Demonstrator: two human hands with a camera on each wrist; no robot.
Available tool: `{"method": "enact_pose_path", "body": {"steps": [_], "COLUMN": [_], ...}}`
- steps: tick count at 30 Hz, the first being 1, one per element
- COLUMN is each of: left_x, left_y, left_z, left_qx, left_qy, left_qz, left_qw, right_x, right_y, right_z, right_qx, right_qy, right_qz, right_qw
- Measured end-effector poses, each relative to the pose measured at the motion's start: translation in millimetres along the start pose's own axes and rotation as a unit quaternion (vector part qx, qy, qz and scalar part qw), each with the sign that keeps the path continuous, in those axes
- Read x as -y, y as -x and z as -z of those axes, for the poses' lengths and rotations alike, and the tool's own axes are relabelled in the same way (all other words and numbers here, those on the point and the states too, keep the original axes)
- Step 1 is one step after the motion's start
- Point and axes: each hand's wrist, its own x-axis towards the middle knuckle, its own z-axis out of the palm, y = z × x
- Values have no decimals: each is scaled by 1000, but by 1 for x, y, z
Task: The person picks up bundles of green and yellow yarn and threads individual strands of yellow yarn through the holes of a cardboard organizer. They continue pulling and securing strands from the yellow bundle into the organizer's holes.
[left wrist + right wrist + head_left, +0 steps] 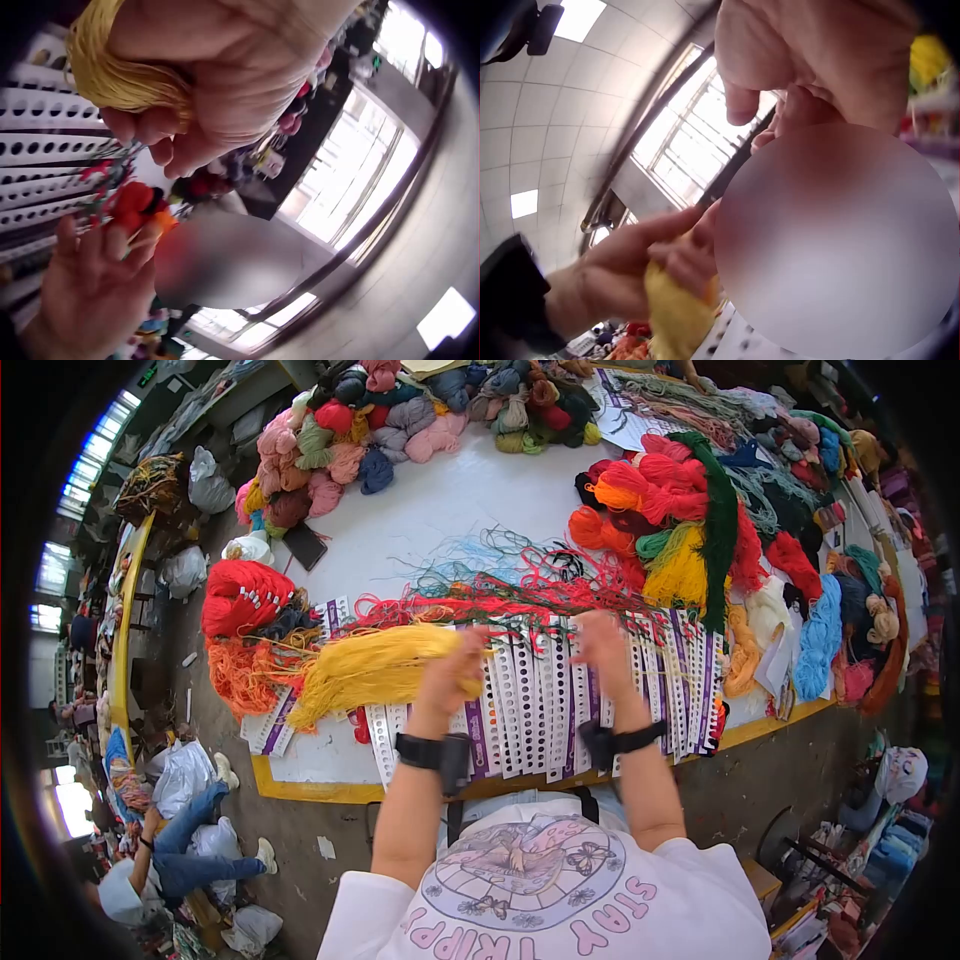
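A long skein of yellow thread is gripped near its right end by my left hand. In the left wrist view the thread loops through the curled fingers of that hand. My right hand is raised to the right, its fingers loosely bent and apart from the skein. Its palm and fingers show in the left wrist view. Below both hands lies a row of white punched cards with purple bands. Loose red and green threads trail across the cards' far ends.
Red and orange skeins lie at the table's left. A large heap of red, yellow and green skeins stands at right. More yarn is piled along the back, with a dark phone nearby. A person sits at far left.
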Motion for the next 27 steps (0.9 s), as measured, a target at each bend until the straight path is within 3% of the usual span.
{"method": "enact_pose_path", "body": {"steps": [1,3,6,8,9,11,14,17,20,23,27], "left_x": [16,36,48,46,51,63,69,67,53,56,57], "left_y": [-7,-11,-22,-23,-25,-30,-31,-36,-31,-35,-40], "left_z": [-8,-20,-11,-16,-14,-12,-14,-11,-13,-7,-5], "left_qx": [5,-21,-53,-101,-115,-141,-185,-188,-176,-118,-100], "left_qy": [-130,-157,-184,-216,-259,-341,-547,-548,-336,-223,-234], "left_qz": [-5,52,19,22,-47,-183,-215,-202,3,26,32], "left_qw": [991,986,981,971,958,911,788,790,925,967,966], "right_x": [-11,-31,-39,-39,-39,-45,-51,-61,-63,-62,-57], "right_y": [1,7,9,9,9,7,5,8,9,8,6], "right_z": [-14,-32,-31,-28,-27,-27,-26,-29,-31,-30,-27], "right_qx": [90,167,204,147,116,64,27,-6,-24,-15,34], "right_qy": [51,-2,21,242,348,375,394,390,382,361,359], "right_qz": [-126,-159,-154,-30,33,45,57,87,85,89,106], "right_qw": [987,973,967,958,930,924,917,917,920,928,927]}}
